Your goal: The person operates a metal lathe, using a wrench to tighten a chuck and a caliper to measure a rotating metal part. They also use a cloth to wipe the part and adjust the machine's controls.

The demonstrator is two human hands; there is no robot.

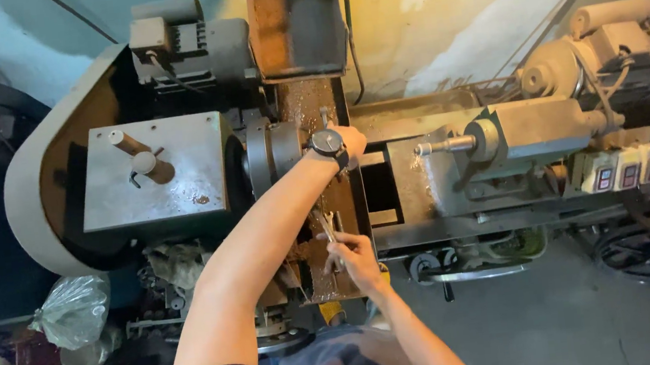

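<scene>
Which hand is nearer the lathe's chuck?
Left. The left hand reaches just right of the chuck; the right hand grips a wrench lower down.

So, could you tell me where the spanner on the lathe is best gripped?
Grip the spanner by its plain shank, near the lower end, coming from the near side. Its open jaw points away toward the chuck, and the right hand already holds that lower end.

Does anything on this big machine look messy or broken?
Nothing looks broken. The messy bits: pale metal shavings lie scattered under the drill bit, a crumpled rag is stuffed below the headstock, and the wall has peeling patches. The right hand holds a wrench.
</scene>
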